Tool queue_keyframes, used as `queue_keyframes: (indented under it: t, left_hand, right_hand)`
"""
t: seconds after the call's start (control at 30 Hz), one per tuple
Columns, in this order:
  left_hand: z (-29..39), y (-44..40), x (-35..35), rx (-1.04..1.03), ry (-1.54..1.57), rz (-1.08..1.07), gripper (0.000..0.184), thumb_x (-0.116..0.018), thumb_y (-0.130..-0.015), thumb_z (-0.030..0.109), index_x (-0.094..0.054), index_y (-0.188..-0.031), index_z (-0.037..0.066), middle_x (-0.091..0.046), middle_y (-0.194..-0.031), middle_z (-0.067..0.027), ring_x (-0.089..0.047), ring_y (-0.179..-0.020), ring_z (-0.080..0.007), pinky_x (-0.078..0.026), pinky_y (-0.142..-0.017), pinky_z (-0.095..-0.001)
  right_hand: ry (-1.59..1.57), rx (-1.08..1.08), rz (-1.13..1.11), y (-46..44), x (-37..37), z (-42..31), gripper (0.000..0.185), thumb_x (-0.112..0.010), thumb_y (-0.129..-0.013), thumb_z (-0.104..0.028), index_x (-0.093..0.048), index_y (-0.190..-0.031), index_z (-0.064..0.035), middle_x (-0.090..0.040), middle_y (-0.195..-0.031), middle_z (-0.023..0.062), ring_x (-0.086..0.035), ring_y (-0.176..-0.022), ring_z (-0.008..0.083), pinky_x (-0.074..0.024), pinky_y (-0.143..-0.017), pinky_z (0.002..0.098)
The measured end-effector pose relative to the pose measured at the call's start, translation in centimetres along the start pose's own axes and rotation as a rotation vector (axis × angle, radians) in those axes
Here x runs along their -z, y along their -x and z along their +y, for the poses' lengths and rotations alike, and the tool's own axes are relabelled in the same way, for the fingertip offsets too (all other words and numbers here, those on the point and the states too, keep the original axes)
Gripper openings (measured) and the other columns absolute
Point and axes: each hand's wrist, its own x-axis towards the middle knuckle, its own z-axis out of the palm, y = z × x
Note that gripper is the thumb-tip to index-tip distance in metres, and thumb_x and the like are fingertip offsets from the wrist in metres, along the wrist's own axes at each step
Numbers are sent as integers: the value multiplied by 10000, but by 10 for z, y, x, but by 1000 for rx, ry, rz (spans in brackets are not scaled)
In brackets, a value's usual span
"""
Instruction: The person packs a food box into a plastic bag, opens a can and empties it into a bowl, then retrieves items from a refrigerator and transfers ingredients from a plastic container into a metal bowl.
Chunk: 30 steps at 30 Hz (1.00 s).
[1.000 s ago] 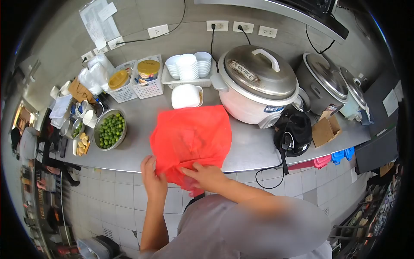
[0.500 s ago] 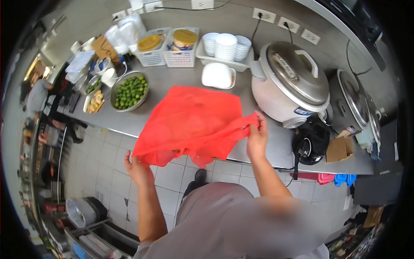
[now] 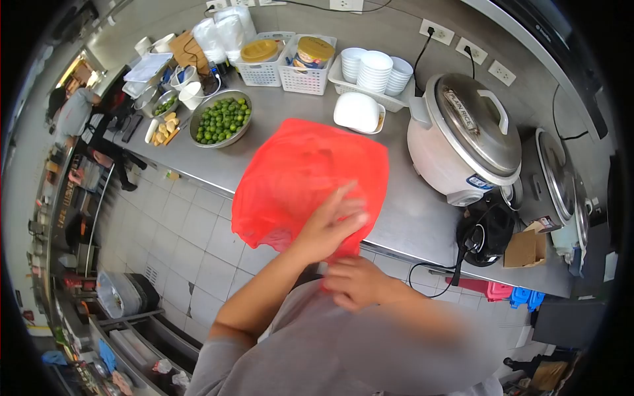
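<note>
Head view, left fingers (image 3: pixel 350 224) splayed, right fingers (image 3: pixel 341 284) gripping red plastic (image 3: pixel 310 165) overhanging counter edge (image 3: pixel 396 253)

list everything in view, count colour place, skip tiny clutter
plastic bag: 1, red, on counter
fruit bowl: 1, silver, counter left
fruits: many, green, in bowl
baskets: 2, white, back
tubs: 2, yellow lids, in baskets
tray: 1, white, back
bowl stacks: 3, white, in tray
container: 1, white, before tray
rice cooker: 1, whitish, right
lidded pots: 2, greyish, far right
bundle: 1, black, before cooker
cardboard box: 1, brown, right
counter: 1, silver, centre
person: 1, grey top, far left
left hand: 1, bare, over bag
right hand: 1, bare, at bag's end
</note>
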Motion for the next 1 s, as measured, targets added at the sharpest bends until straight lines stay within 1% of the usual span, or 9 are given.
queue_keyframes:
  t: [0.17,0.23,0.37,0.63,0.67,0.7,0.77,0.87,1.0]
  left_hand:
    - [51,-14,-18,-6,-700,-133,675,-652,-991,540,-566,-1432,36,-679,-1274,-230,-667,-1206,-317,-545,-989,-432]
    - [50,1,-21,297,-1312,-149,680,-663,-932,631,-683,-1252,32,-696,-1198,-254,-698,-1116,-356,-563,-925,-474]
    - [-1,-2,14,509,-1336,-150,701,-633,-912,680,-747,-1140,27,-695,-1205,-257,-687,-1136,-363,-544,-953,-517]
    - [-84,-49,-15,396,-951,-217,1131,-833,-826,427,-150,-1630,21,-615,-1299,-379,-609,-1268,-457,-503,-1059,-515]
    - [-87,-51,-20,469,-1074,-197,990,-853,-800,419,-387,-1571,7,-606,-1380,-339,-599,-1309,-416,-495,-1085,-495]
    - [-84,-53,-17,472,-1072,-196,990,-853,-800,419,-387,-1571,7,-606,-1380,-339,-599,-1309,-416,-495,-1085,-495]
    - [-75,-57,-4,745,-1267,-506,793,-825,-804,542,-659,-1369,11,-651,-1377,-262,-621,-1306,-367,-503,-1082,-483]
    - [-88,-44,16,740,-1422,-585,745,-749,-808,700,-793,-1133,32,-696,-1336,-209,-659,-1274,-315,-520,-1062,-462]
    - [-151,-45,34,777,-1261,-617,857,-680,-805,797,-780,-1147,18,-720,-1285,-199,-709,-1171,-302,-539,-1013,-444]
  right_hand:
    - [-421,-727,-104,-45,-71,67,219,-658,-955,-208,-682,-1128,-76,-666,-1113,96,-646,-935,247,-517,-832,401]
    - [-471,-739,-126,-52,-102,76,265,-637,-976,-245,-662,-1181,-79,-662,-1137,83,-633,-958,225,-511,-851,389]
    - [-524,-732,-177,-67,-141,79,357,-595,-1018,-318,-622,-1287,-84,-652,-1185,57,-605,-1002,179,-497,-889,366]
    - [-918,-879,-80,-121,-141,75,558,-501,-1083,-510,-554,-1463,-104,-629,-1249,4,-551,-1054,98,-468,-960,323]
    - [-1056,-847,-33,-118,-158,92,605,-510,-1061,-564,-561,-1456,-109,-633,-1249,8,-571,-1037,108,-472,-963,325]
    - [-1196,-814,10,-115,-174,108,653,-518,-1038,-618,-568,-1450,-114,-637,-1250,12,-592,-1020,119,-476,-966,327]
    - [-1134,-749,-113,-101,-183,115,635,-517,-1041,-603,-572,-1448,-119,-639,-1262,18,-591,-1049,124,-474,-979,335]
    - [-881,-592,-370,-62,-193,121,608,-515,-1046,-580,-577,-1446,-127,-642,-1281,27,-591,-1093,133,-472,-998,347]
    - [-655,-410,-586,-20,-196,128,573,-512,-1052,-550,-584,-1443,-137,-647,-1306,39,-590,-1152,145,-470,-1024,364]
